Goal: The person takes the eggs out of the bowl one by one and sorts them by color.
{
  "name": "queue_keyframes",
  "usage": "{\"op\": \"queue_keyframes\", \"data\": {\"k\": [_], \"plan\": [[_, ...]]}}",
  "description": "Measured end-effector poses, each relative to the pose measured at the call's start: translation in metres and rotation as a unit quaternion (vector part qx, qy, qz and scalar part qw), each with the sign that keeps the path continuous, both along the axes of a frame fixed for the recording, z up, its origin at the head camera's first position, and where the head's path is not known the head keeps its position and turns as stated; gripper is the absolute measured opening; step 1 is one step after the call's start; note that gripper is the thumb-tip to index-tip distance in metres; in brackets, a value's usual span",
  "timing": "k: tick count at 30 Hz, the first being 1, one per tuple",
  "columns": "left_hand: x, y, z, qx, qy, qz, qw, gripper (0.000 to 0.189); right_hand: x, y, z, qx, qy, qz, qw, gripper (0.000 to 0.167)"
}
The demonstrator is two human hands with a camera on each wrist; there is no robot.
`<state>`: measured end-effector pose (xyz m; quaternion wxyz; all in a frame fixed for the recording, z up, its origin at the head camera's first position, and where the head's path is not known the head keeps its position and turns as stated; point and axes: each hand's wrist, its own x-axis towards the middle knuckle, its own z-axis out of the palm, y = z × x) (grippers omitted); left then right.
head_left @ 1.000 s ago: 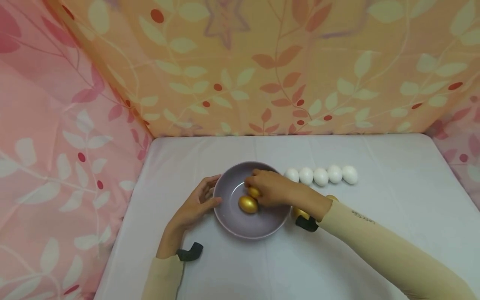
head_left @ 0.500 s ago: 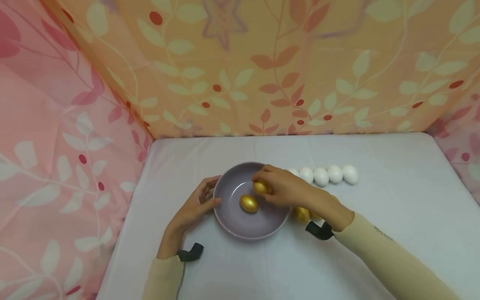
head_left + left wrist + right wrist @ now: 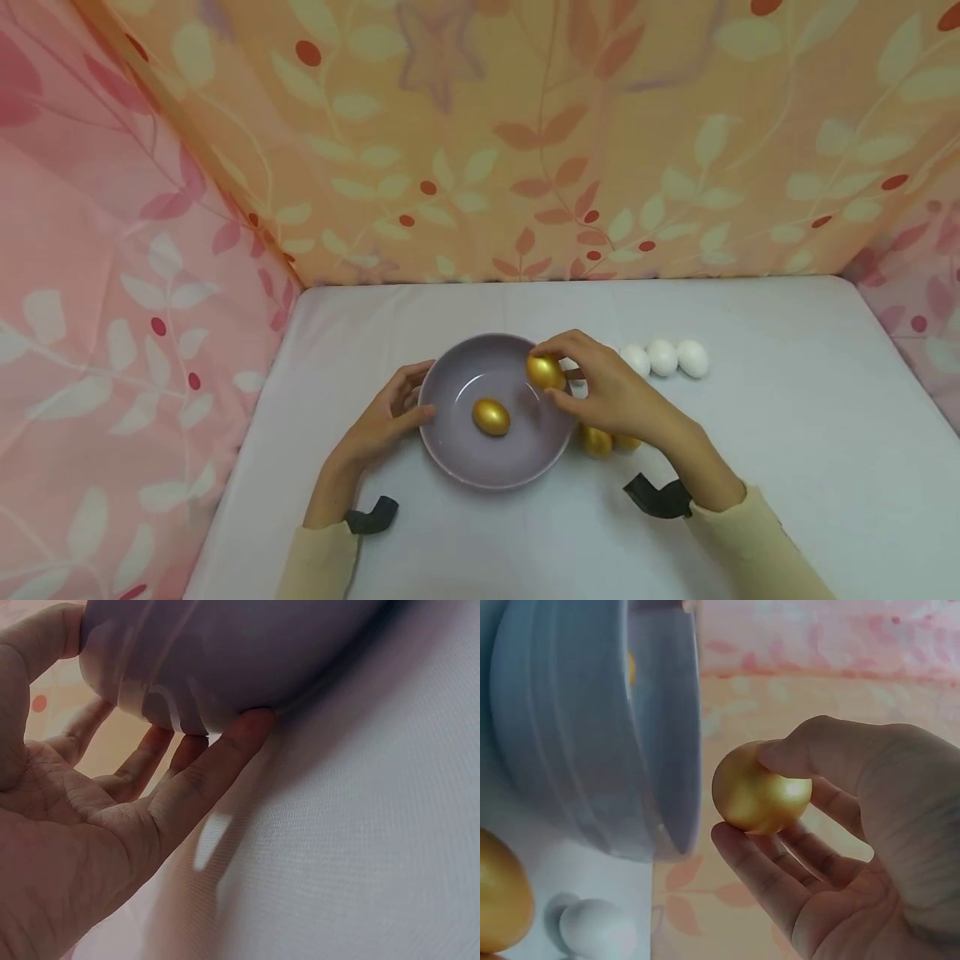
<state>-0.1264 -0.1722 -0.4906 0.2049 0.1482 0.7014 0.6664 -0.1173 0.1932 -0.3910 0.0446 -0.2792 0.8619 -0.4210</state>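
A purple bowl stands on the table, with one golden egg lying inside it. My left hand holds the bowl's left side, thumb at the rim and fingers against the outer wall, as the left wrist view shows. Between thumb and fingertips, my right hand pinches another golden egg. In the right wrist view this egg is raised beyond the bowl's rim; in the head view it overlaps the bowl's right edge.
Golden eggs rest on the table right of the bowl, partly behind the right hand. A row of white eggs lies farther back, its left end hidden by that hand. Floral cloth walls rise along the table's back and sides.
My right hand has lifted a golden egg from beside the other one in the bowl and carried it right, to the rim. The left hand keeps its place at the bowl.
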Motion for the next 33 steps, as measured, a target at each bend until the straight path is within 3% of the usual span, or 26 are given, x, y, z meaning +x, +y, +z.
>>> {"op": "queue_keyframes", "data": {"k": [12, 16, 23, 33], "plan": [[-0.001, 0.000, -0.003, 0.001, 0.003, -0.007, 1.0000, 0.066, 0.027, 0.017, -0.029, -0.059, 0.031, -0.045, 0.9967, 0.050], [0.000, 0.000, -0.001, 0.000, 0.003, -0.011, 0.9999, 0.066, 0.031, 0.023, -0.030, -0.064, 0.053, -0.065, 0.9944, 0.052], [0.004, -0.007, 0.000, -0.004, 0.005, -0.004, 1.0000, 0.068, 0.032, 0.044, -0.028, -0.064, 0.053, -0.106, 0.9909, 0.056], [0.001, -0.002, -0.001, -0.012, 0.002, -0.010, 0.9999, 0.067, 0.038, 0.080, -0.027, -0.021, 0.070, -0.166, 0.9834, 0.058]]}}
